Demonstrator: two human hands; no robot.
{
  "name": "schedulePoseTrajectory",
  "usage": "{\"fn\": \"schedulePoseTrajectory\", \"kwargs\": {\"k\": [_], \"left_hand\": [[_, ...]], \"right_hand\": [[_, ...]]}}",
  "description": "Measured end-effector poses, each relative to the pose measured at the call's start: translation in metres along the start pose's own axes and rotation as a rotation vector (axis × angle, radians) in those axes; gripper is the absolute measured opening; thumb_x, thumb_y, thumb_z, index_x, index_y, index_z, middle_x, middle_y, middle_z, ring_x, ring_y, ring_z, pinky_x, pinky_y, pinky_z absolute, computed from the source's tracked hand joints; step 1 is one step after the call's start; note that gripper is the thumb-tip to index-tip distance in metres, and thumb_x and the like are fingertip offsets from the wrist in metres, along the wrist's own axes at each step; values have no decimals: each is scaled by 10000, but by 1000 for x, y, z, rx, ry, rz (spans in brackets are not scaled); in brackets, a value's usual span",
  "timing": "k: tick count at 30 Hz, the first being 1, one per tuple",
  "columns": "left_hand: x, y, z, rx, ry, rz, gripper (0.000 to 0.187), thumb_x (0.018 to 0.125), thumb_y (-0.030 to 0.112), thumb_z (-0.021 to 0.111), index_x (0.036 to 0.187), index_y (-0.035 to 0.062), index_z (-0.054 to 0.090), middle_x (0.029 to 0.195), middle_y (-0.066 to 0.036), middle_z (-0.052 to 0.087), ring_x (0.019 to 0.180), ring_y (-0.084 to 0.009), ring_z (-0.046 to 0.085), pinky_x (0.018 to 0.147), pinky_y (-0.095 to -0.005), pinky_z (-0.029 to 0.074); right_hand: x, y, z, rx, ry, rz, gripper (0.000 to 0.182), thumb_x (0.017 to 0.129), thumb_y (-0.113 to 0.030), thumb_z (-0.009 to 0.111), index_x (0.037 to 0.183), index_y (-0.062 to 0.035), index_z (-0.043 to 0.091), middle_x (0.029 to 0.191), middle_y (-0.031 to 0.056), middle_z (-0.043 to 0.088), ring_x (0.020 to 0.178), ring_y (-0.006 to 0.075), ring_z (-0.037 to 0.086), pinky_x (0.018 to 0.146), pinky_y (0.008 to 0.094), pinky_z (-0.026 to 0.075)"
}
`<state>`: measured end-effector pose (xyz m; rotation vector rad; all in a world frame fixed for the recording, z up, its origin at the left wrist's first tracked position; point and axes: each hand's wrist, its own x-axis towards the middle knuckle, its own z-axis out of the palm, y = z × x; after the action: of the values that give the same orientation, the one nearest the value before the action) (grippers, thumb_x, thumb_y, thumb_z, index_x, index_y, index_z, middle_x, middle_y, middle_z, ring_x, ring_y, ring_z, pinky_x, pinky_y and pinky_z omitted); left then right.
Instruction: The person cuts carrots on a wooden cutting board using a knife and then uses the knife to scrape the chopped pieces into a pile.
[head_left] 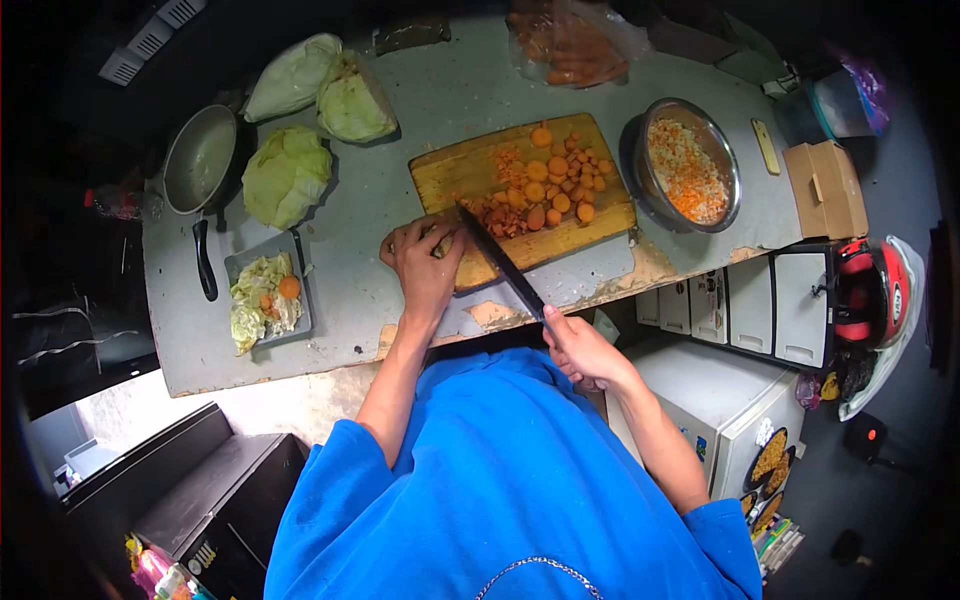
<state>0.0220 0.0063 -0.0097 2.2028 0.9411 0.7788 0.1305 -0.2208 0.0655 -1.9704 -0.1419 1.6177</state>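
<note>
My right hand is wrapped round the handle of a kitchen knife, whose dark blade slants up and left across the front of a wooden cutting board. At the board's left front corner, close to the blade's tip, my left hand rests with its fingers curled; what lies under them is mostly hidden. Sliced carrot rounds and smaller chopped carrot pieces cover the middle and right of the board.
Right of the board stands a metal bowl of shredded vegetables. Cabbages, a frying pan and a tray of scraps are at left. A bag of carrots lies at the back. The table's front edge is chipped.
</note>
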Motion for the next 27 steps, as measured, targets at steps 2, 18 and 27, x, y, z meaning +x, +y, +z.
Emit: {"fn": "schedulePoseTrajectory", "kwargs": {"k": [2,18,27], "left_hand": [[-1,-2,3,2,15,11,179,894,265,795,984,116,834,1119,-33,735,1144,-250,584,1100,-444,270],[-9,-5,2,18,28,48,134,914,190,768,1018,134,830,1142,-8,755,1124,-244,616,1180,-543,272],[-10,7,7,100,72,52,136,917,195,769,1017,128,834,1144,-17,746,1112,-250,592,1099,-462,287]], "right_hand": [[6,18,4,-317,225,-341,602,1127,-491,383,926,37,592,727,245,624,628,493,552,678,512,512],[-14,-1,38,-610,445,-324,451,1112,-367,440,993,24,631,793,334,660,807,567,637,699,617,511],[-6,5,-25,-110,-55,-198,587,1112,-597,349,820,-102,468,608,3,477,455,113,437,411,286,364]]}}
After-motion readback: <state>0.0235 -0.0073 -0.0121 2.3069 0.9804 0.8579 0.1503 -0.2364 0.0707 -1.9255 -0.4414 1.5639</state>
